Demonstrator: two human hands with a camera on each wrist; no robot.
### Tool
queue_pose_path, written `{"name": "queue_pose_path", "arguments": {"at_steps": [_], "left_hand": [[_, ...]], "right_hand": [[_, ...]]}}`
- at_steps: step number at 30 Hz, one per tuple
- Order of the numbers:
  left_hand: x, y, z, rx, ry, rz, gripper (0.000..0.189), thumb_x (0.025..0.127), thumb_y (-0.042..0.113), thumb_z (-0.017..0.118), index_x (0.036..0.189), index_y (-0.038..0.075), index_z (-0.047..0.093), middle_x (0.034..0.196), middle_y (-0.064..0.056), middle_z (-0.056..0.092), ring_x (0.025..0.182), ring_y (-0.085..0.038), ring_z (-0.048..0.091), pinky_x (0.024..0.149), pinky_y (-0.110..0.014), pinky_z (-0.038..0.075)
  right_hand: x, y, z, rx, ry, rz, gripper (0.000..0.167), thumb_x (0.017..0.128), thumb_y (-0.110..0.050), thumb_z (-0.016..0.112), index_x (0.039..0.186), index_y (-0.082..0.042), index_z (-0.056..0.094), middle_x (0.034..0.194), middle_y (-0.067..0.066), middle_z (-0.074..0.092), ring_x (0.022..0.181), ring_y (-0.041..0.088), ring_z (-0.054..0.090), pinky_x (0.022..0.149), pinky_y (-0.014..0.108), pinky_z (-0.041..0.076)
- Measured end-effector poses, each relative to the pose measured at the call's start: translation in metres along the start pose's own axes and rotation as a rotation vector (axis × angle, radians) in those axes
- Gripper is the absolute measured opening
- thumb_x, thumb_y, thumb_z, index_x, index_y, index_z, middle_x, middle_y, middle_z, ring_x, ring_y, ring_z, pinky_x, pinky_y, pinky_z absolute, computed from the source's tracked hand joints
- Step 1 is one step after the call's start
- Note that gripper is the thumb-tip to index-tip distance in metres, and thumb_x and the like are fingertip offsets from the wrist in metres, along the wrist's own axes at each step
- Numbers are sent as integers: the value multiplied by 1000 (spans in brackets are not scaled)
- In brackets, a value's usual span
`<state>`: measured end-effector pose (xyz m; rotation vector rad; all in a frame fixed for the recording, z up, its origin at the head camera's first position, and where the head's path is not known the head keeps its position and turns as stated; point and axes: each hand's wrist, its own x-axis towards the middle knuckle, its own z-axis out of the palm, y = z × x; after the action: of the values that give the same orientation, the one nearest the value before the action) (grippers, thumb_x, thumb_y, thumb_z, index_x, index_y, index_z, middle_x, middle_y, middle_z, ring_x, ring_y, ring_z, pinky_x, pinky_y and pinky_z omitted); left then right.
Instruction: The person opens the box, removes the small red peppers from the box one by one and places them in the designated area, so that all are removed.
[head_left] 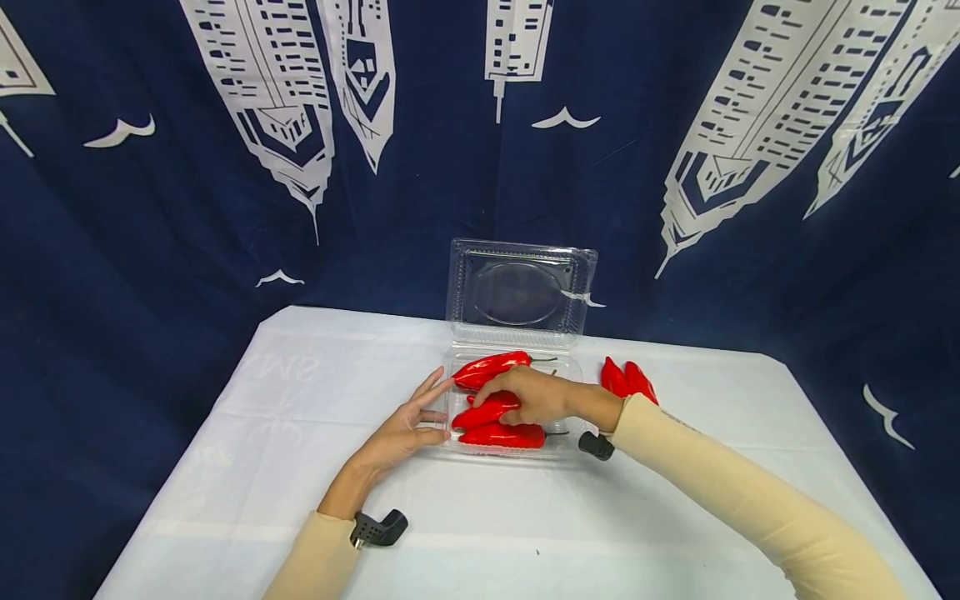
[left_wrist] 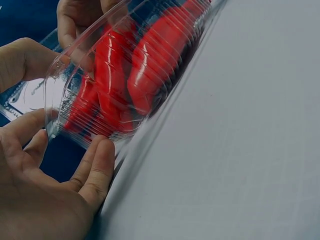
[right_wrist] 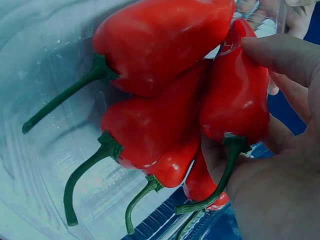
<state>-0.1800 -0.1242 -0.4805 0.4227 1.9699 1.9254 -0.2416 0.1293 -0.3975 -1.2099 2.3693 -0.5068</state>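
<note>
A clear plastic clamshell container lies on the table with its lid standing up at the back. Several red peppers with green stems fill it, among them a rear pepper and a front pepper. My right hand reaches into the container and grips one red pepper between thumb and fingers, against the other peppers. Along the container's left wall, my left hand rests with fingers spread; its fingertips touch the plastic.
Two more red peppers lie on the white-covered table to the right of the container, partly behind my right forearm. A dark blue curtain with white city prints hangs behind the table.
</note>
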Motion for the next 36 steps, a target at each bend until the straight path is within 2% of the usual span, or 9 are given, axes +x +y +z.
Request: {"name": "queue_pose_path", "arguments": {"at_steps": [7, 12, 20, 26, 29, 36], "left_hand": [[0, 0, 0, 19, -5, 5, 83, 85, -3, 65, 158, 22, 33, 168, 16, 6, 128, -34, 42, 89, -29, 51], [1, -1, 0, 25, -3, 4, 83, 85, -3, 65, 158, 21, 33, 168, 15, 5, 128, -34, 43, 88, -28, 51], [1, -2, -1, 23, 3, -1, 83, 85, -3, 66, 158, 21, 34, 168, 14, 6, 127, -35, 43, 86, -26, 51], [1, -1, 0, 20, 3, 6, 83, 84, -3, 66, 158, 20, 34, 169, 11, 5, 128, -35, 43, 86, -25, 51], [1, -1, 0, 14, 6, 8, 83, 84, -4, 66, 158, 20, 34, 169, 12, 5, 127, -35, 43, 86, -24, 51], [1, -1, 0, 18, 6, 8, 83, 84, -3, 67, 157, 19, 34, 169, 11, 5, 127, -36, 42, 85, -23, 50]], "right_hand": [[-7, 2, 0, 26, 13, -19, 34, 89, -6, 70, 123, -13, 69, 130, 0, 66, 124, 22, 56, 106, 46, 46], [-14, 4, -1, 48, 53, -10, 36, 89, -8, 71, 125, -13, 69, 131, -1, 65, 123, 22, 55, 104, 44, 46], [-30, 7, -5, 103, 177, -41, 40, 86, -10, 74, 125, -16, 68, 128, -2, 66, 116, 19, 58, 101, 41, 49], [-42, 8, -11, 172, 282, -75, 42, 87, -10, 75, 128, -17, 67, 130, 2, 66, 121, 23, 58, 102, 46, 50], [-47, 10, -13, 193, 335, -66, 42, 88, -10, 75, 129, -18, 66, 132, 3, 65, 121, 24, 58, 101, 46, 50], [-61, 16, -15, 243, 414, 5, 47, 85, -7, 77, 128, -21, 67, 133, 0, 64, 113, 20, 58, 87, 33, 54]]}}
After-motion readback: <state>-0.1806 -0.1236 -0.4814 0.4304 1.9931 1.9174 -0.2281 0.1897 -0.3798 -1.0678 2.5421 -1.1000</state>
